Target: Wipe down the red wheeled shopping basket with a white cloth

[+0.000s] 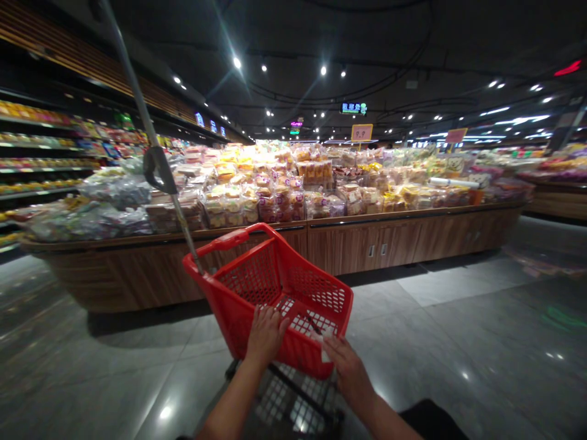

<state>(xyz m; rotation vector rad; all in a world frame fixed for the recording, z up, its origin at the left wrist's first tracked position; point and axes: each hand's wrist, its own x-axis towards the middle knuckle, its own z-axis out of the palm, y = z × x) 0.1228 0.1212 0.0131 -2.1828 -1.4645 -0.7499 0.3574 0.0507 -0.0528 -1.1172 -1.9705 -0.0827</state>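
Note:
A red plastic shopping cart stands in front of me, turned at an angle. My left hand lies over its near rim with the fingers stretched out and the thumb apart. At the near right corner, my right hand presses a thin white piece, like tissue or paper, against the rim under its fingertips. A dark strap shows inside the basket. From the cart's far left corner rises a grey pole with a dark grip partway up.
Beyond the cart runs a long wooden display counter heaped with bagged baked goods. Stocked shelves line the left side. Price signs stand above the goods. Grey tiled floor extends to the right.

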